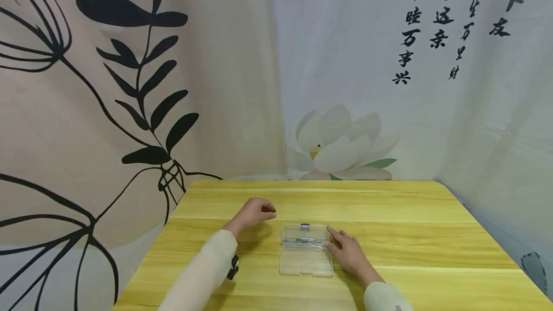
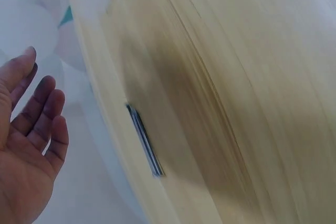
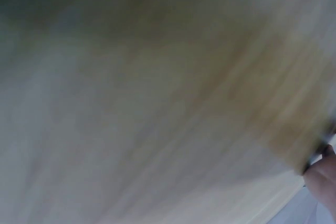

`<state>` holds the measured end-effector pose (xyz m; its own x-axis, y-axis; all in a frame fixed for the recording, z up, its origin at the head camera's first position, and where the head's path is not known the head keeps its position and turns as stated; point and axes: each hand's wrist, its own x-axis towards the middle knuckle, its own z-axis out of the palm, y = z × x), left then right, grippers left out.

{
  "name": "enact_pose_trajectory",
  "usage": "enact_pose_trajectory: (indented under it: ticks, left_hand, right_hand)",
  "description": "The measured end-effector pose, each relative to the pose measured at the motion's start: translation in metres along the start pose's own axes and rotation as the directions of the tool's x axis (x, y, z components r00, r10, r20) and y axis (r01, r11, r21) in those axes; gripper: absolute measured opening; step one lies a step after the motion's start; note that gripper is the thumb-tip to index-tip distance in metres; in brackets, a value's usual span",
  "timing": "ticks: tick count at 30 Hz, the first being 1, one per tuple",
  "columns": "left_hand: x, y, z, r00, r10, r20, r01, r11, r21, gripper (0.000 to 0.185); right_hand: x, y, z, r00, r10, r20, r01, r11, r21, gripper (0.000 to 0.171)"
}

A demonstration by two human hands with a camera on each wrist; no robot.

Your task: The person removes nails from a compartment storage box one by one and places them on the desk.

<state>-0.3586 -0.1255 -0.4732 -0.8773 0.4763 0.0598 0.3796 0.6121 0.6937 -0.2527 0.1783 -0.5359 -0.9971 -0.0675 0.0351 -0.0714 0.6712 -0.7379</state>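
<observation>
A clear plastic case [image 1: 306, 263] lies spread open flat on the table, in front of the person. Thin silvery metal rods [image 1: 302, 243] lie crosswise in its upper part. My right hand [image 1: 347, 252] rests against the case's right side, fingers extended and thumb over the edge. In the right wrist view only a bit of that hand [image 3: 323, 179] shows at the lower right. To the left of the case hovers my left hand [image 1: 257, 211], loosely bent and holding nothing. A slim dark metallic bundle [image 2: 145, 140] lies on the table near it in the left wrist view.
The wood-grain table [image 1: 410, 234] has its far edge against a printed curtain [image 1: 233, 85] with plants, a lotus and writing. A small blue-and-white piece [image 1: 305, 227] sits at the case's far edge. A dark device [image 1: 233, 267] is strapped at the left sleeve.
</observation>
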Motion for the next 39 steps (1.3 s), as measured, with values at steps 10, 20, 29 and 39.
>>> enact_pose_trajectory:
  ticks: [10,20,29,39]
  left_hand:
    - [0.007,0.02,0.025,0.996,0.063,0.06,-0.063,0.998,0.002,0.019]
    - [0.008,0.033,0.049,0.99,0.095,0.109,-0.095,0.995,-0.005,0.012]
    - [0.005,0.035,0.065,0.986,0.103,0.13,-0.101,0.995,-0.023,0.013]
    - [0.01,0.03,0.075,0.983,0.123,0.134,-0.13,0.991,0.042,0.01]
  right_hand:
    - [0.0,0.0,0.001,1.0,-0.006,0.003,0.006,1.0,-0.007,0.052]
    - [0.0,0.001,0.001,1.0,-0.011,-0.001,0.011,1.0,-0.002,0.052]
    - [-0.001,0.001,0.0,1.0,-0.009,0.003,0.009,1.0,0.002,0.052]
    - [-0.001,0.0,-0.002,1.0,-0.005,0.015,0.005,1.0,0.004,0.053]
